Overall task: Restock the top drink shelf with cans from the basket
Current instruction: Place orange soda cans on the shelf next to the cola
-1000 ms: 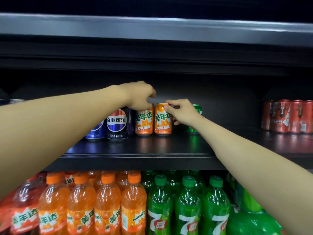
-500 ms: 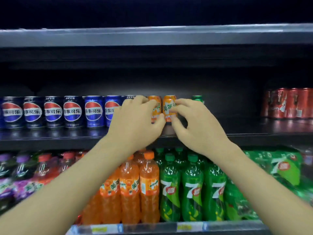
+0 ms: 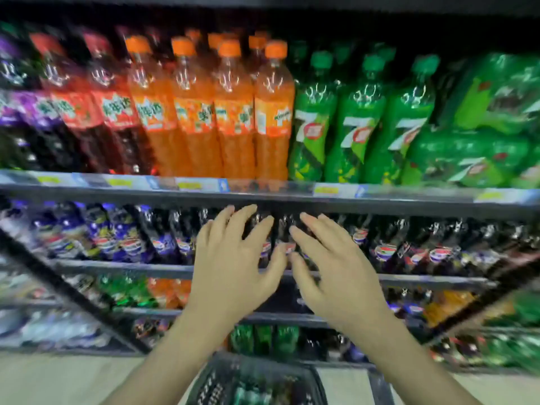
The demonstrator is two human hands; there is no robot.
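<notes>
My left hand [image 3: 233, 264] and my right hand [image 3: 336, 270] hang side by side in front of the lower shelves, both empty with fingers spread. Below them, at the bottom edge of the blurred view, stands a dark plastic basket [image 3: 210, 384] with green cans [image 3: 248, 393] dimly visible inside. The top can shelf is out of view above the frame.
Orange bottles [image 3: 204, 112] and green 7-Up bottles [image 3: 359, 118] fill the shelf at the top of the view. Dark cola bottles [image 3: 409, 247] line the shelf behind my hands. More drinks fill the lower shelves. Pale floor [image 3: 58, 381] lies at the left.
Both hands have let go of the orange cans on the top shelf and dropped down. The view has swung down, from the can shelf to the lower shelves and the basket.
</notes>
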